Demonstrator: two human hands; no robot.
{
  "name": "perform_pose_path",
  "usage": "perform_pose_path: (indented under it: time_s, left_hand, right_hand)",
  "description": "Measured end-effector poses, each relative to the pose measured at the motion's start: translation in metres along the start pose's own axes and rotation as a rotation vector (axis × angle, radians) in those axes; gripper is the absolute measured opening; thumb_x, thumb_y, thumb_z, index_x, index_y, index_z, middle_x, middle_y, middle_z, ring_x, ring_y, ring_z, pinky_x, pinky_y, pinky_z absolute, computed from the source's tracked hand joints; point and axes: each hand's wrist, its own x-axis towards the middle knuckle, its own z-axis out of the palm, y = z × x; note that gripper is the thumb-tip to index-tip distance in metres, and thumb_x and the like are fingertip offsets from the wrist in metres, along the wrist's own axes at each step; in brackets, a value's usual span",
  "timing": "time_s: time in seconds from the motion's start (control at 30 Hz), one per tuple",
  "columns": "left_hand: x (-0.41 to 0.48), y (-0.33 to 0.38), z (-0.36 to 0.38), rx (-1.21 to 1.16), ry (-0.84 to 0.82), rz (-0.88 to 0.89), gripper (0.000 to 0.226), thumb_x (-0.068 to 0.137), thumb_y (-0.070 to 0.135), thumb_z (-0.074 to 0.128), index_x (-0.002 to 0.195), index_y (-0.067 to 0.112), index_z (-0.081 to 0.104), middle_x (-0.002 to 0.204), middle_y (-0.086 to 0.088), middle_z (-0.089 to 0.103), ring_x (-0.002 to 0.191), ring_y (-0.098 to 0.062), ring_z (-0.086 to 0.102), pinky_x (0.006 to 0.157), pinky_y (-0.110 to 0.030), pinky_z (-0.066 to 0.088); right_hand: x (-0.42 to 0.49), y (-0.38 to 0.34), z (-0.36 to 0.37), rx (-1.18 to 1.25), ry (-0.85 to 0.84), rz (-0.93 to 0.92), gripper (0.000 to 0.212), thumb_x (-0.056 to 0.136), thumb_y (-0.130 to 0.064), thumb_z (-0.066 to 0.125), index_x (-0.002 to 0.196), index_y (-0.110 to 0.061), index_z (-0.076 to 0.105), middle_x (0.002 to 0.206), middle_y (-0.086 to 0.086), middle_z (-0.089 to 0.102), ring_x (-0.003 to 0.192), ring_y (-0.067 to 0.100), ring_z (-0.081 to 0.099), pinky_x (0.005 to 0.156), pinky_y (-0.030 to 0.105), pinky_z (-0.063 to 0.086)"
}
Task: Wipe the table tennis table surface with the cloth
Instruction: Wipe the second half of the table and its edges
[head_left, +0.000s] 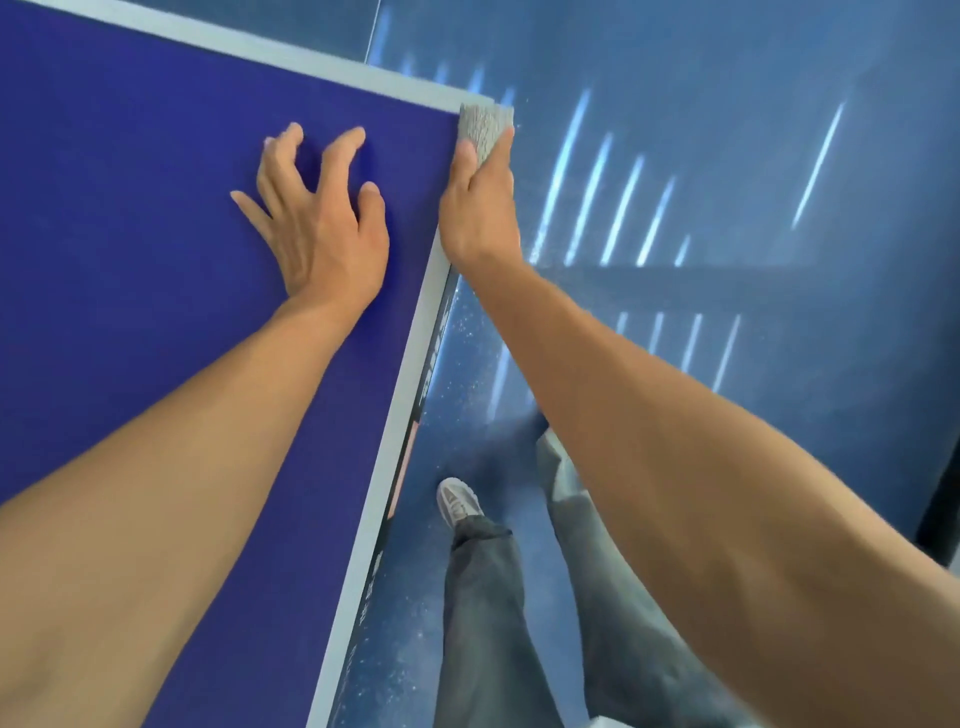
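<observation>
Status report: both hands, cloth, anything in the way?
Left hand rests on table tennis table. Right hand grips grey cloth at its corner edge. No obstacle seen.

One head-worn view, tilted steeply down.
We look forward and down, close over the blue desk (130, 234), its corner near upper centre; the floor (779, 338) fills the right side, seemingly streaked by motion blur.

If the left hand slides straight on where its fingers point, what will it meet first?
The way looks free: the left hand would cross bare blue table to the white edge stripe, then probably leave the table. The cloth in the right hand lies aside.
</observation>
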Motion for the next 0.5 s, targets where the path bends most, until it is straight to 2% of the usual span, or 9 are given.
perform_pose_path:
  time_s: [0.1, 0.17, 0.2, 0.27, 0.33, 0.43, 0.5]
  left_hand:
    - [0.032, 0.022, 0.01, -0.01, 0.011, -0.148, 0.045, 0.102, 0.037, 0.041, 0.145, 0.041, 0.049, 0.165, -0.007, 0.027, 0.156, -0.031, 0.018, 0.121, -0.071, 0.003]
    - [0.035, 0.031, 0.016, 0.036, 0.042, -0.205, 0.043, 0.102, 0.041, 0.04, 0.144, 0.043, 0.048, 0.165, -0.005, 0.029, 0.156, -0.029, 0.02, 0.121, -0.07, 0.004]
    - [0.034, 0.033, 0.018, 0.051, 0.056, -0.208, 0.043, 0.102, 0.042, 0.039, 0.143, 0.043, 0.048, 0.164, -0.005, 0.031, 0.155, -0.029, 0.022, 0.121, -0.069, 0.006]
    - [0.033, 0.032, 0.018, 0.058, 0.073, -0.206, 0.043, 0.101, 0.043, 0.039, 0.142, 0.042, 0.049, 0.162, -0.005, 0.033, 0.154, -0.029, 0.025, 0.121, -0.069, 0.009]
    - [0.034, 0.029, 0.019, 0.066, 0.075, -0.207, 0.044, 0.1, 0.043, 0.039, 0.143, 0.041, 0.05, 0.162, -0.005, 0.034, 0.154, -0.029, 0.025, 0.122, -0.068, 0.01]
    - [0.034, 0.029, 0.02, 0.067, 0.072, -0.201, 0.044, 0.101, 0.041, 0.04, 0.144, 0.04, 0.051, 0.162, -0.005, 0.034, 0.154, -0.03, 0.024, 0.122, -0.068, 0.009]
    - [0.033, 0.029, 0.021, 0.058, 0.077, -0.191, 0.044, 0.102, 0.04, 0.041, 0.144, 0.039, 0.052, 0.161, -0.006, 0.035, 0.154, -0.031, 0.025, 0.122, -0.068, 0.009]
  right_hand:
    - [-0.027, 0.012, -0.005, 0.008, -0.032, -0.092, 0.064, 0.113, -0.031, 0.028, 0.166, -0.023, -0.005, 0.167, -0.001, 0.029, 0.147, 0.012, 0.036, 0.109, 0.024, 0.031]
    - [-0.056, 0.033, -0.004, 0.021, -0.082, -0.101, 0.064, 0.113, -0.031, 0.028, 0.166, -0.021, -0.006, 0.173, -0.009, 0.013, 0.155, 0.0, 0.016, 0.12, 0.015, 0.018]
    - [-0.07, 0.043, -0.003, 0.009, -0.112, -0.079, 0.064, 0.113, -0.033, 0.027, 0.166, -0.022, -0.007, 0.173, -0.013, 0.005, 0.155, -0.005, 0.007, 0.121, 0.01, 0.011]
    - [-0.089, 0.054, 0.001, 0.007, -0.163, -0.016, 0.064, 0.113, -0.036, 0.027, 0.166, -0.026, -0.006, 0.173, -0.018, 0.004, 0.155, -0.008, 0.004, 0.119, 0.006, 0.008]
    - [-0.087, 0.049, 0.004, 0.029, -0.152, 0.009, 0.062, 0.113, -0.034, 0.027, 0.166, -0.028, -0.005, 0.171, -0.019, 0.011, 0.152, -0.011, 0.009, 0.115, 0.002, 0.01]
    - [-0.043, 0.023, 0.003, 0.066, -0.059, -0.008, 0.06, 0.113, -0.031, 0.025, 0.167, -0.025, -0.001, 0.164, -0.025, 0.015, 0.14, -0.027, 0.011, 0.106, -0.005, 0.011]
    - [-0.001, 0.0, -0.002, 0.06, 0.006, -0.019, 0.06, 0.113, -0.034, 0.023, 0.167, -0.022, 0.0, 0.155, -0.027, 0.016, 0.125, -0.04, 0.009, 0.097, -0.011, 0.009]
